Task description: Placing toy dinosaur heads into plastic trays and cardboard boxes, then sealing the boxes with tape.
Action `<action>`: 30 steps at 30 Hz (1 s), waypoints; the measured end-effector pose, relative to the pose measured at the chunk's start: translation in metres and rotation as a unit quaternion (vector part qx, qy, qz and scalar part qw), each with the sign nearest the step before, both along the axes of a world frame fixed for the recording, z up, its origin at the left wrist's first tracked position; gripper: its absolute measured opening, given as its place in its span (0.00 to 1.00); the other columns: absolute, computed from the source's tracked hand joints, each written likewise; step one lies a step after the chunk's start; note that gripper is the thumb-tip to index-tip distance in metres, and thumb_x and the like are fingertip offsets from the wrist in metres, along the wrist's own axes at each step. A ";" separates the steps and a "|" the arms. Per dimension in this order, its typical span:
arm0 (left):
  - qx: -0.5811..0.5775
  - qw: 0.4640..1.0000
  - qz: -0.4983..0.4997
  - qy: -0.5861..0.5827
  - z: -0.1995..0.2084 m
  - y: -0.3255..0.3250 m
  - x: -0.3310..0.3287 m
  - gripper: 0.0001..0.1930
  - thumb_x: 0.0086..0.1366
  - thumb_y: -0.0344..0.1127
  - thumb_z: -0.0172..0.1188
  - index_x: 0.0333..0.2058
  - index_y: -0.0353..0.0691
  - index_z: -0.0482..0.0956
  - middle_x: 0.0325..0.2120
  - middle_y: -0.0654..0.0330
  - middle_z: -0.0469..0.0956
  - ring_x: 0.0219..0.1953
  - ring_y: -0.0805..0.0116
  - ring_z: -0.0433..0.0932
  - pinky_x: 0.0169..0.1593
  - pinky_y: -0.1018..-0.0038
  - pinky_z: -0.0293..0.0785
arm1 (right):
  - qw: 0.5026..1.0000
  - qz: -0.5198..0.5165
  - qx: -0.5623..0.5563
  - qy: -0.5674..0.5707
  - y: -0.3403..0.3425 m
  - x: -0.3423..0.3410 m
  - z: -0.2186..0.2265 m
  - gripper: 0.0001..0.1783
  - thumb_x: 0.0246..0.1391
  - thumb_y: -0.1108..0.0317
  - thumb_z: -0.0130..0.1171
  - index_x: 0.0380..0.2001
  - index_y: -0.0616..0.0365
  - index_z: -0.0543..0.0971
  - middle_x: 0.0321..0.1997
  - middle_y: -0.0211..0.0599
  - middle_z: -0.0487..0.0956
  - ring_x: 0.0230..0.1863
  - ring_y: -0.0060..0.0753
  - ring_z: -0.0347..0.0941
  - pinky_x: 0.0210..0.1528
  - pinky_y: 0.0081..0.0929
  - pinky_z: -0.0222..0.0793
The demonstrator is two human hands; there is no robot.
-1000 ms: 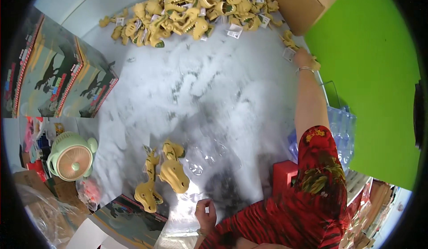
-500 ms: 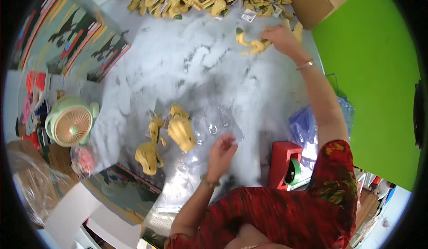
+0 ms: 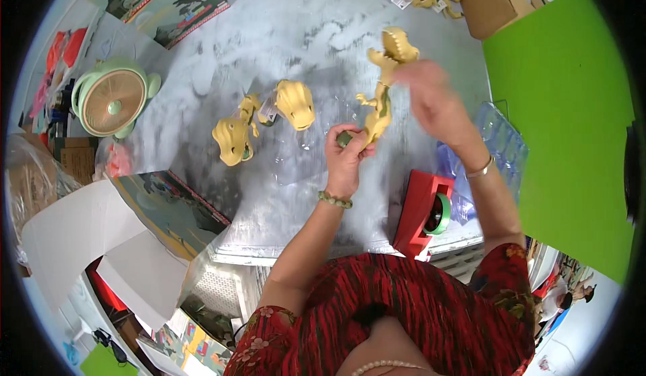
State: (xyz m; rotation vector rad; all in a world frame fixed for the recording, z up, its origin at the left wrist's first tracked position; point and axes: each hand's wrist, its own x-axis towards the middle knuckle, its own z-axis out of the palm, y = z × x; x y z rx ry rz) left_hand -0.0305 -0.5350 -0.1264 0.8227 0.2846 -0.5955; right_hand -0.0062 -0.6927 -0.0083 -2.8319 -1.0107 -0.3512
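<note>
1. The tan toy dinosaur [image 3: 379, 115] is over the table [image 3: 431, 46], up and slightly to the right of the left hand [image 3: 343, 166], which has it by the lower end.
2. Its long axis runs steeply, leaning a little rightward: the toothed head [image 3: 398, 45] is at the far end, away from the person, and a dark green part [image 3: 345, 138] shows at the near end, among the left fingers.
3. The left hand is the nearer one, its grip clamped on the toy's near end with thumb and fingers curled round it. The forearm reaches up from below and slants rightward, with a beaded bracelet [image 3: 334, 200] at the wrist.
4. The right hand [image 3: 437, 103] is just right of the toy, its fingertips toward the neck, below the head. Blur hides whether they touch it, and I cannot tell whether that grip is apart or together.
5. The right forearm comes up from the lower right and angles leftward, a bangle [image 3: 480, 168] on its wrist; the two arms converge on the toy.
6. Two more toy dinosaurs, one at the left [image 3: 232, 138] and one beside it [image 3: 295, 105], lie on the table left of the left hand, apart from it.
</note>
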 end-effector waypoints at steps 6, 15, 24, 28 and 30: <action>-0.013 0.981 0.138 -0.139 -0.002 -0.016 -0.025 0.10 0.53 0.24 0.51 0.34 0.40 0.64 0.34 0.58 0.69 0.30 0.69 0.73 0.34 0.74 0.72 | 0.681 -0.340 0.422 0.493 0.002 -0.041 -0.042 0.45 0.36 0.66 0.61 0.56 0.53 0.48 0.43 0.34 0.65 0.47 0.27 0.62 0.50 0.27 0.54; 0.008 0.988 0.003 -0.156 -0.005 0.005 -0.027 0.11 0.52 0.22 0.52 0.33 0.39 0.63 0.30 0.60 0.70 0.28 0.75 0.72 0.32 0.80 0.71 | 0.564 -0.040 0.658 0.497 0.004 -0.029 -0.064 0.53 0.28 0.68 0.62 0.58 0.51 0.41 0.46 0.41 0.66 0.41 0.28 0.64 0.50 0.25 0.54; 0.058 0.985 -0.061 -0.153 -0.008 0.026 -0.013 0.10 0.50 0.22 0.51 0.33 0.38 0.65 0.27 0.57 0.72 0.25 0.70 0.74 0.29 0.78 0.71 | 0.647 -0.111 0.584 0.478 0.013 -0.034 -0.067 0.46 0.29 0.62 0.63 0.55 0.53 0.54 0.43 0.36 0.69 0.38 0.26 0.65 0.45 0.22 0.57; 0.066 0.984 -0.040 -0.159 -0.015 0.030 -0.013 0.09 0.50 0.22 0.51 0.32 0.37 0.65 0.27 0.57 0.72 0.24 0.70 0.74 0.28 0.78 0.71 | 0.732 -0.147 0.477 0.464 0.025 -0.030 -0.069 0.21 0.38 0.66 0.60 0.38 0.60 0.71 0.39 0.33 0.70 0.41 0.22 0.65 0.41 0.19 0.61; 0.055 0.987 0.002 -0.153 -0.020 0.031 -0.011 0.09 0.50 0.22 0.50 0.33 0.37 0.65 0.26 0.57 0.72 0.25 0.70 0.73 0.29 0.78 0.71 | 0.718 -0.154 0.485 0.476 0.030 -0.025 -0.072 0.21 0.39 0.67 0.60 0.39 0.60 0.70 0.39 0.32 0.70 0.39 0.23 0.66 0.39 0.20 0.62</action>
